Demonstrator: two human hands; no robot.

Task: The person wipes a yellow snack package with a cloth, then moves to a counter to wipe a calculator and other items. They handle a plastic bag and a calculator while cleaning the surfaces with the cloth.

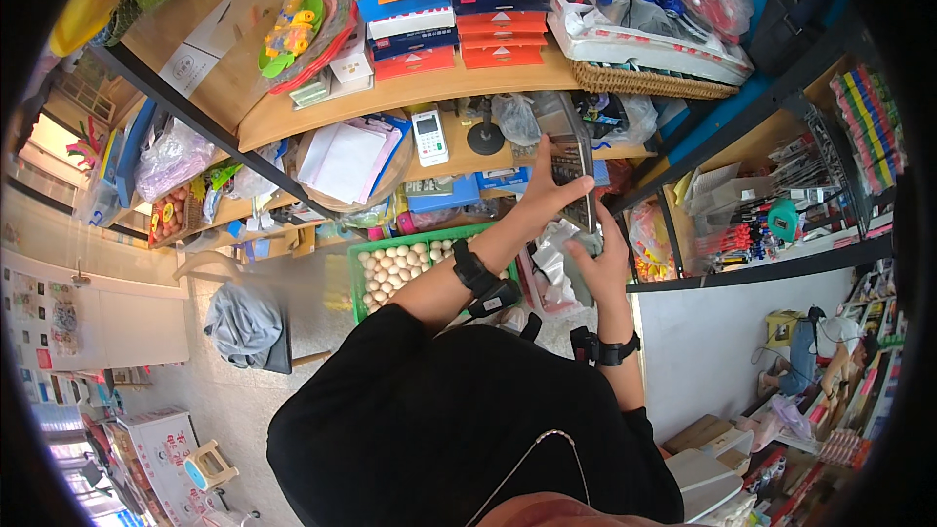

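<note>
My left hand [549,194] grips the edge of a dark, flat device with rows of keys [572,161], apparently a calculator, thumb across its near side. The device is tilted steeply, so its face is seen at a slant. Just below its lower end is my right hand [606,260], thumb and fingers spread. Its fingertips reach close to the device's edge; whether they touch it is not clear. Beneath my left forearm a green plastic crate [354,271] holds several eggs. Behind the right hand lies a pinkish tray [528,285] with plastic bags in it.
Boxed goods [501,22] are stacked on the upper wooden shelf [512,80]. A white card terminal [430,137] and papers [344,161] lie on the shelf below. A wicker tray [651,80] juts out at upper right. Another person [812,351] bends over racks on the right.
</note>
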